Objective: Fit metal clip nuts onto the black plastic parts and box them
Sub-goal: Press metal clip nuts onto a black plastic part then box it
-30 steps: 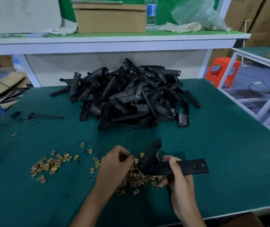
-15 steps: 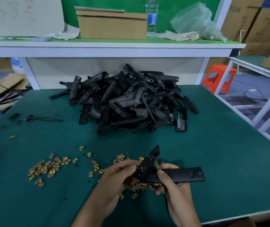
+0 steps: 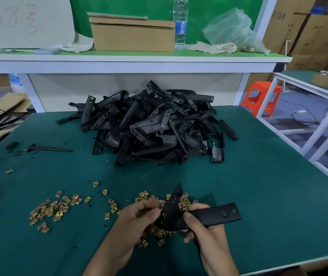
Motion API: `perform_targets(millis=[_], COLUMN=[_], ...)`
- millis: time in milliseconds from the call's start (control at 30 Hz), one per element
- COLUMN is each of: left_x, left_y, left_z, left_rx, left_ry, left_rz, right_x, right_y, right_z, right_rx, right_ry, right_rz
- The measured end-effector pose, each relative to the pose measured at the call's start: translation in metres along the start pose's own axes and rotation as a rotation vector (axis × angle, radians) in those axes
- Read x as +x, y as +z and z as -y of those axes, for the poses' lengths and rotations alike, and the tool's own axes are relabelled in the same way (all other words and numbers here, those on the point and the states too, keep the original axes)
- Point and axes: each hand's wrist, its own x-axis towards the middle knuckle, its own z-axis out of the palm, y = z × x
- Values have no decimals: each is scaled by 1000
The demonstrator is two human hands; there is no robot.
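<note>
My right hand (image 3: 203, 228) grips a black plastic part (image 3: 205, 215), an angled bracket with one arm pointing right and one pointing up. My left hand (image 3: 137, 218) has its curled fingertips pressed against the bracket's left edge; whether a clip nut sits between them is hidden. Both hands hover over a heap of brass-coloured clip nuts (image 3: 167, 234) on the green table (image 3: 268, 196). A second scatter of clip nuts (image 3: 53, 208) lies to the left. A big pile of black plastic parts (image 3: 155, 124) sits at the table's middle rear.
A cardboard box (image 3: 132, 32), a water bottle (image 3: 180, 22), rags and a plastic bag (image 3: 232, 30) stand on the raised shelf behind. A thin black rod (image 3: 49, 149) lies at the left. An orange stool (image 3: 261, 98) and white frames are on the right.
My left hand came off the nut heap and up to the bracket's left edge. The right hand kept hold of the bracket. The view tilted slightly upward.
</note>
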Motion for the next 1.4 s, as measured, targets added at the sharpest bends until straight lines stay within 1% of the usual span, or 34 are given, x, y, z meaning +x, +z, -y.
perform_targets(millis=[167, 333, 467, 600, 667, 733, 800, 900, 1000, 1100, 1200, 1400], left_x=[3, 5, 5, 2, 0, -2, -5, -7, -7, -6, -3, 4], left_y=[-2, -3, -4, -1, 1, 4, 8, 14, 17, 22, 24, 22], left_z=[0, 0, 5, 7, 8, 10, 9, 5, 4, 5, 7, 13], left_rx=[92, -67, -24, -65, -42, 51, 157, 274, 571, 754, 855, 907], left_ry=[8, -126, -154, -205, -213, -169, -73, 84, 200, 339, 471, 587], left_rz=[-1, 13, 22, 17, 14, -18, -57, -103, -178, -288, -286, -260], right_x=[2, 3, 5, 4, 4, 3, 3, 3, 3, 2, 2, 2], right_y=[-4, -4, -6, -4, -3, -3, -1, 0, -2, -2, -2, 0], right_z=[-5, -1, -6, -6, -5, -6, -5, -3, -5, -7, -7, -6], right_rx=[-48, -62, -59, -72, -84, -98, -98, -37, 5, -12, -17, 21], right_ry=[-9, -3, -31, -52, -57, -76, -97, -89, -68, -64, -66, -62], right_rz=[13, 44, 13, -4, -8, -24, -37, -62, -72, -67, -67, -78])
